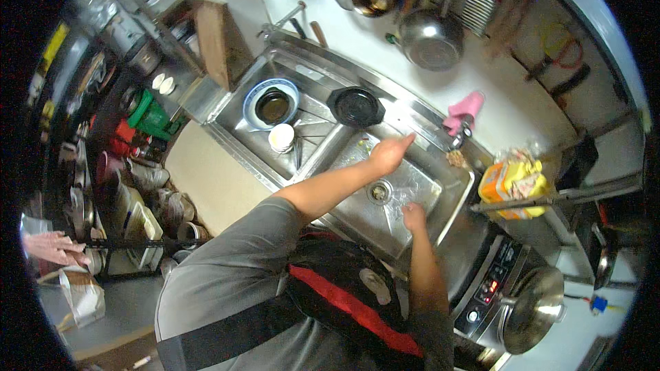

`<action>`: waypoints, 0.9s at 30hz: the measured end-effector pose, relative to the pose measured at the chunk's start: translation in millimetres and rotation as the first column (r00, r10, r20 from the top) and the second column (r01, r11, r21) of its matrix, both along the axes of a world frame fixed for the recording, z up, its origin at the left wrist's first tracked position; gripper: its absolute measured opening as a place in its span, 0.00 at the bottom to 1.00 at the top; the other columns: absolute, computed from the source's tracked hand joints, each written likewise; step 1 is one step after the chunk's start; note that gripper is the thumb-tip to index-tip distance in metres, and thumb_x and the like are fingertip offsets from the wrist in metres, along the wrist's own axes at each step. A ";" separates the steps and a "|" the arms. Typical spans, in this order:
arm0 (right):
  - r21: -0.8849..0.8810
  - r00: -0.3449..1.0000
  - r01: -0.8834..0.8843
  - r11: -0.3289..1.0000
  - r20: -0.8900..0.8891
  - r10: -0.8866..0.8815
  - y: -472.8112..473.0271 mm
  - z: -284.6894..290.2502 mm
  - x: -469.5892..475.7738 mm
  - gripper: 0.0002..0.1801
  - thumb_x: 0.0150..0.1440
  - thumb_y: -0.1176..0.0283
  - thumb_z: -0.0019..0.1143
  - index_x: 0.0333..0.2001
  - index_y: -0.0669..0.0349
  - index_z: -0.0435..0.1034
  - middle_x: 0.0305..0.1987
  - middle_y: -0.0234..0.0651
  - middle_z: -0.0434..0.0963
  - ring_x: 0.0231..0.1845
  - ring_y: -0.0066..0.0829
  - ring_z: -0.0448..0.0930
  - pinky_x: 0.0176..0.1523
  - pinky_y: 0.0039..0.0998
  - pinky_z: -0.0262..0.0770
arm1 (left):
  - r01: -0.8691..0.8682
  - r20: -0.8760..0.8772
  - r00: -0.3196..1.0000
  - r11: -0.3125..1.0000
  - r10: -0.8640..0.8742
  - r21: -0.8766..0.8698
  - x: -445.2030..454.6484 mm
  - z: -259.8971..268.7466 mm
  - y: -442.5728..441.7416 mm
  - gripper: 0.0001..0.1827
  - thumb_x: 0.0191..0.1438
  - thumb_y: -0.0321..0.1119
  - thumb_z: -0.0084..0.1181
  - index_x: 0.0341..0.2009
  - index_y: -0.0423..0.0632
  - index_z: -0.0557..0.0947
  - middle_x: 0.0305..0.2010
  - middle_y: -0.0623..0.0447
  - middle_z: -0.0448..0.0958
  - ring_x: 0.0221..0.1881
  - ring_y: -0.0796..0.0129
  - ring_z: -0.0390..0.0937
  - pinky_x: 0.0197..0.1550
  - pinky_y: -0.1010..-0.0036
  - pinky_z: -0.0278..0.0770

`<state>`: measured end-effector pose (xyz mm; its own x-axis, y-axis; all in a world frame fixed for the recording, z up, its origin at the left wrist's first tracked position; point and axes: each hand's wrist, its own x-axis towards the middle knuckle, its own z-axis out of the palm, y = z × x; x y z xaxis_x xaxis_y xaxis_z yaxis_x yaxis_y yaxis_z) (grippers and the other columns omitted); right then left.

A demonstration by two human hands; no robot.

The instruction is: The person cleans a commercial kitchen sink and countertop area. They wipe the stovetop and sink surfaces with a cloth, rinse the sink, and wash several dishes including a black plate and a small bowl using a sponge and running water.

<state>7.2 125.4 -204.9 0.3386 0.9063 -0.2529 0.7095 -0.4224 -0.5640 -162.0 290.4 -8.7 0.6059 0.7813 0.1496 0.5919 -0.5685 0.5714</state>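
Note:
My left hand is over the right basin of a steel double sink, one finger stretched towards the back ledge. Whether it holds anything is unclear. My right hand hangs over the same basin, right of the drain strainer; its fingers are blurred. A black dish sits at the back, beside the divider. Food scraps lie in the right basin. In the left basin are a blue-rimmed bowl with a dark bowl inside, and small white bowls.
A pink cloth hangs by the faucet. Yellow-orange packages stand to the right. Below them is a cooker with a steel pot. Pans, including a steel wok, hang at the back wall. A wooden board stands at the left.

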 end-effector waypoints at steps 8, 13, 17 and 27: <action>-0.094 0.994 -0.022 0.995 -0.112 0.011 -21.1 21.0 -37.3 0.19 0.54 0.61 0.49 0.38 0.67 0.74 0.33 0.51 0.78 0.36 0.43 0.80 0.42 0.35 0.72 | 0.010 -0.156 0.986 0.967 -0.051 -0.255 -132.0 -136.5 -33.7 0.18 0.55 0.51 0.51 0.33 0.49 0.81 0.31 0.43 0.78 0.35 0.50 0.76 0.39 0.58 0.73; -0.119 0.994 -0.066 0.991 0.073 0.075 -78.4 -27.2 -36.8 0.14 0.51 0.63 0.51 0.31 0.65 0.74 0.31 0.51 0.76 0.33 0.51 0.77 0.39 0.42 0.73 | -0.039 -0.044 0.999 0.897 0.022 -0.440 -166.4 -74.3 -0.3 0.26 0.57 0.55 0.46 0.27 0.45 0.83 0.24 0.41 0.78 0.28 0.47 0.77 0.36 0.57 0.75; -0.228 0.995 -0.004 0.974 0.094 0.026 -83.8 -22.2 -60.3 0.19 0.53 0.59 0.48 0.35 0.66 0.74 0.32 0.56 0.76 0.37 0.51 0.78 0.42 0.41 0.72 | 0.031 -0.043 0.998 0.973 -0.042 -0.227 -210.1 -111.2 4.1 0.20 0.53 0.41 0.54 0.47 0.43 0.76 0.42 0.39 0.75 0.45 0.47 0.73 0.48 0.60 0.71; -0.462 0.991 0.072 0.884 0.131 -0.013 -79.0 -51.1 -63.1 0.20 0.53 0.61 0.46 0.44 0.61 0.73 0.43 0.53 0.76 0.45 0.53 0.76 0.50 0.44 0.72 | -0.011 -0.152 0.988 0.980 -0.020 -0.199 -254.7 -131.5 -31.8 0.33 0.45 0.23 0.52 0.58 0.34 0.62 0.63 0.34 0.56 0.63 0.41 0.56 0.65 0.62 0.57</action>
<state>-55.9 46.4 -256.0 0.4290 0.6788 -0.5960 0.7348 -0.6460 -0.2069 -416.6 258.6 -140.2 0.6131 0.7833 -0.1028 0.6786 -0.4556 0.5762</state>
